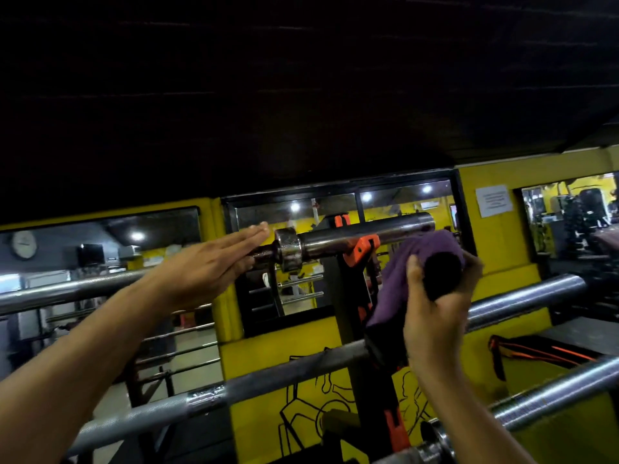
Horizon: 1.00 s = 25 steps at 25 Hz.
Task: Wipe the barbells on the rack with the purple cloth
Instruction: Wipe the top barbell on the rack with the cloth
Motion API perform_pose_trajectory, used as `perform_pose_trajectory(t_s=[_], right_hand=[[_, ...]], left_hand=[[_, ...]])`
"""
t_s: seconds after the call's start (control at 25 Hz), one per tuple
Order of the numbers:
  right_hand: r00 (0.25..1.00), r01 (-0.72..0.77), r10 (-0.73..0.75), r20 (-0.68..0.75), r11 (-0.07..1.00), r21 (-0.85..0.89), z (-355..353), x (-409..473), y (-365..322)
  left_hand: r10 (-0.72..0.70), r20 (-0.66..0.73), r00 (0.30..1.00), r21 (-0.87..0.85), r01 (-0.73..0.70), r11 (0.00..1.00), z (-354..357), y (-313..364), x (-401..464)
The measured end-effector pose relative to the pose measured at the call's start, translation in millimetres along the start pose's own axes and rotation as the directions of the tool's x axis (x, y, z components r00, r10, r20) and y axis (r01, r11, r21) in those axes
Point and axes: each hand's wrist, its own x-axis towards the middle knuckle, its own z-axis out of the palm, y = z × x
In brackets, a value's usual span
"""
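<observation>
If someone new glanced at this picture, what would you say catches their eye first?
Probably the crumpled purple cloth, gripped in the right hand right of centre, just under the sleeve of the top steel barbell. Next, the left hand, fingers straight, laid against that bar's thin shaft beside its shiny collar. Behind both glows the bright yellow wall with its mirrors.

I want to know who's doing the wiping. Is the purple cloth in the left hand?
No, the purple cloth is gripped by the right hand, while the left hand reaches flat toward the top barbell.
</observation>
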Motion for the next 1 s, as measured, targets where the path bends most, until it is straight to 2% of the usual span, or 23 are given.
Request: perform_pose_trajectory(t_s=[0.08, 0.16, 0.28, 0.44, 0.52, 0.6, 0.72, 0.88, 1.0], right_hand=[[0.995, 0.095, -0.091, 0.049, 0.992, -0.083, 30.3, -22.7, 14.2], [0.989, 0.144, -0.132, 0.070, 0.969, -0.199, 68.6, -26.2, 32.1], [0.996, 0.069, -0.053, 0.065, 0.958, -0.278, 114.2, -26.7, 50.6], [0.997, 0.034, -0.045, -0.054, 0.981, -0.190, 134.2, -34.3, 56.2], [0.995, -0.037, 0.028, -0.095, 0.995, -0.095, 140.7, -38.1, 53.9], [0.990, -0.132, 0.132, -0.040, 0.991, 0.023, 144.3, -47.1, 52.6], [0.984, -0.180, 0.180, -0.003, 0.982, 0.055, 136.5, -44.1, 58.6], [0.939, -0.268, 0.288, -0.186, 0.955, 0.127, 146.1, -27.9, 61.0], [0.957, -0.266, 0.274, -0.089, 0.959, 0.092, 158.2, -52.7, 65.8]], left_hand=[[-0.028, -0.008, 1.000, 0.062, 0.028, 0.998, -2.1, -10.9, -17.8], [0.002, -0.017, 1.000, 0.087, -0.001, 0.996, -0.6, -15.1, -25.6], [0.027, -0.036, 0.999, 0.090, -0.024, 0.996, 1.3, -15.1, -26.8], [0.040, -0.071, 0.997, 0.081, -0.034, 0.996, 2.0, -17.1, -26.9], [0.049, -0.060, 0.997, 0.078, -0.044, 0.996, 2.2, -20.2, -25.6], [0.049, -0.063, 0.997, 0.086, -0.043, 0.995, 1.2, -21.4, -23.7], [0.057, -0.065, 0.996, 0.088, -0.051, 0.995, 1.0, -21.1, -24.2], [0.057, -0.053, 0.997, 0.094, -0.052, 0.994, 2.9, -24.9, -25.7], [0.083, -0.036, 0.996, 0.077, -0.080, 0.994, 1.3, -26.4, -23.6]])
